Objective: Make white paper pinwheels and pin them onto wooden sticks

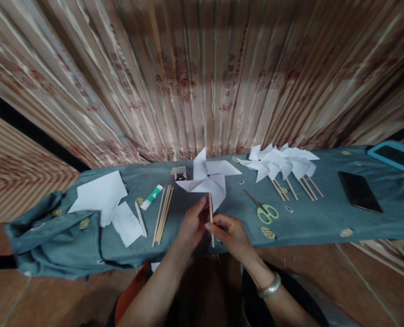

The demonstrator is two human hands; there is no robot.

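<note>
A white paper pinwheel (207, 182) with a dark pin at its centre stands on a thin wooden stick (211, 206), in front of me over the table. My left hand (195, 221) is closed around the stick's upper part, just below the paper blades. Lower down, my right hand (229, 231) pinches the same stick between thumb and fingers. Behind the pinwheel's left blade sits a small open box of pins (180, 174). Green-handled scissors (263, 210) lie to the right of my right hand.
Several finished pinwheels (283, 164) overlap at the right. Beyond them lie a black phone (359, 191) and a blue-framed device (397, 155). To the left are wooden sticks (164, 215), a glue stick (152, 197), a white pen (141, 219) and paper sheets (101, 195). Curtains (202, 81) hang behind.
</note>
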